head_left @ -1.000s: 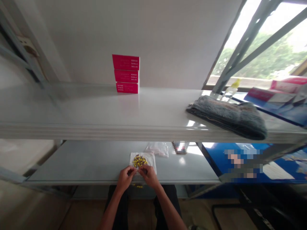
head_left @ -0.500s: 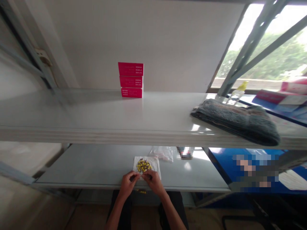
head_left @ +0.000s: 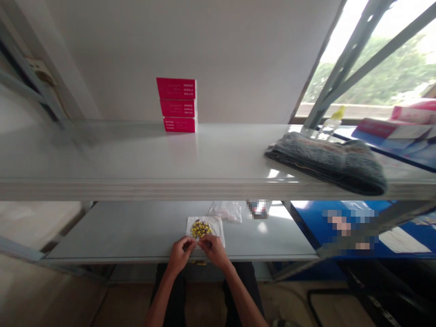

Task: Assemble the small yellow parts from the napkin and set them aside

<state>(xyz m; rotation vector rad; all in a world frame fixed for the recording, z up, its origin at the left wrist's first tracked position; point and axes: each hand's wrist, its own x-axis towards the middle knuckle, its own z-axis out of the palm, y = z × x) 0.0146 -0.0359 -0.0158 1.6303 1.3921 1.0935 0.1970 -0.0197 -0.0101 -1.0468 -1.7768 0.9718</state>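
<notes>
A heap of small yellow and dark pieces (head_left: 200, 228) lies on a white cloth or paper sheet (head_left: 216, 223) on the lower shelf. Just in front of the heap, over the sheet's near edge, my left hand (head_left: 181, 252) is closed in a pinch. My right hand (head_left: 213, 250) pinches too, its fingertips meeting those of the left. Whatever sits between the fingertips is too small to make out. Under the shelf's front edge, between my forearms, a bit of something yellow (head_left: 199, 263) shows.
Behind the sheet lies a clear plastic bag (head_left: 225, 211). The upper shelf (head_left: 136, 156) overhangs at the back, carrying stacked pink boxes (head_left: 177, 108) and a folded grey towel (head_left: 325, 159). To the right, beyond a metal post, stands a blue table (head_left: 308, 213).
The camera view has shifted slightly, so the shelves and boxes appear a little higher and further left. Both hands keep their fingertips together at the same spot by the heap.
</notes>
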